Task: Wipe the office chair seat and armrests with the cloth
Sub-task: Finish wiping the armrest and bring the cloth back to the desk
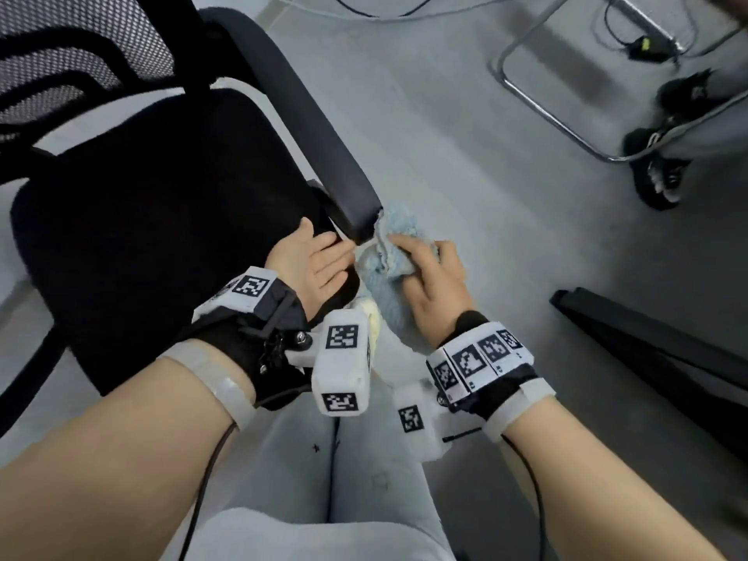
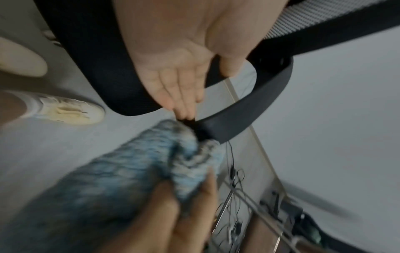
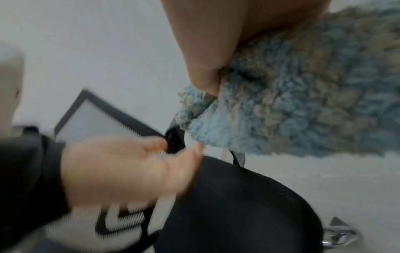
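Observation:
The black office chair has a fabric seat [image 1: 154, 220] and a dark grey right armrest [image 1: 307, 127] that runs toward me. My right hand [image 1: 429, 277] grips a fluffy light blue cloth [image 1: 388, 253] bunched against the near end of that armrest. In the right wrist view the cloth [image 3: 292, 111] fills the upper right under my thumb. My left hand [image 1: 311, 257] lies with straight fingers at the seat's front right corner, its fingertips by the armrest's end. From the left wrist, the palm [image 2: 177, 68] faces the camera, fingers reaching the armrest tip [image 2: 216, 128] and cloth [image 2: 129, 171].
The chair's mesh backrest [image 1: 73, 46] stands at the upper left. On the grey floor sit a chrome tube frame [image 1: 566, 127] with cables at the upper right and a black bar [image 1: 647, 346] at the right. My light trousers [image 1: 324, 500] and a pale shoe [image 2: 71, 113] are below.

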Available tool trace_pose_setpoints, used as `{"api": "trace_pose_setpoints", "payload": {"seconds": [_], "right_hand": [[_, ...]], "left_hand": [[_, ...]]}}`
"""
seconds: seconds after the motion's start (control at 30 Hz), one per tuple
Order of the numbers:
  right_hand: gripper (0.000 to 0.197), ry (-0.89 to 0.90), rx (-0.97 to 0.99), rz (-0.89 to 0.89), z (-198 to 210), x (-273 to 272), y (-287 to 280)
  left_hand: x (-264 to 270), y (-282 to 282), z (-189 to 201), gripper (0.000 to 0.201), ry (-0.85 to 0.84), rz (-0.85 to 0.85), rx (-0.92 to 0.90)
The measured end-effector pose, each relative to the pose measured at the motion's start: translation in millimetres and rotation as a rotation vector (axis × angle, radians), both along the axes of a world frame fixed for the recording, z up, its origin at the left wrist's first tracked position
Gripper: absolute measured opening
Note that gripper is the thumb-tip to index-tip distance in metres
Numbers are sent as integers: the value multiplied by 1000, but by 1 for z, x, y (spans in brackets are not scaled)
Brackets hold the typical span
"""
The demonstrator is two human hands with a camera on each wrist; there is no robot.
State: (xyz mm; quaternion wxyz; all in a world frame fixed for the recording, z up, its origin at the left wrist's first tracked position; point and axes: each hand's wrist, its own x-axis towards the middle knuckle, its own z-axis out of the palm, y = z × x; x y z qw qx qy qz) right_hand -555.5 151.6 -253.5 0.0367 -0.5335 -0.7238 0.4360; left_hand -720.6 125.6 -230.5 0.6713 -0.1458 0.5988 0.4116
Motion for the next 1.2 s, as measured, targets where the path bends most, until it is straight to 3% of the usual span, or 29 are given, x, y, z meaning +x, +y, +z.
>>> {"api": "trace_pose_setpoints", "payload": {"seconds": [0.13,0.2,0.3,0.37,0.5,0.63,0.73,0.8,0.97,1.1,1.2], "right_hand": [[55,268,-30,-395,43,18,-25],[51,390,-20,-551,72,29,-39],[43,469,84,-741,121,64,-67],[40,503,142,-874,156,92,-92],[41,665,258,-1165,198,158,-154],[58,768,296,-1507,214,223,-222],[76,882,204,-1781,216,274,-274],[74,963,146,-1922,218,303,-310],[48,1255,83,-2019,222,351,-368],[69,1355,194,-2135,214,370,-383],[69,1411,250,-2203,211,380,-381]], "left_hand": [[26,-19,40,37,-71,-225,-6],[48,-18,71,43,-137,-327,76],[97,-19,118,60,-383,-480,291],[134,-27,146,58,-490,-638,352],[216,-46,176,27,-300,-948,477],[308,-78,192,16,-348,-1223,567],[375,-111,198,18,-383,-1431,586],[416,-132,200,27,-400,-1554,573],[498,-177,201,32,-462,-1836,520],[540,-186,196,34,-420,-1968,521],[564,-183,194,31,-391,-2023,506]]}}
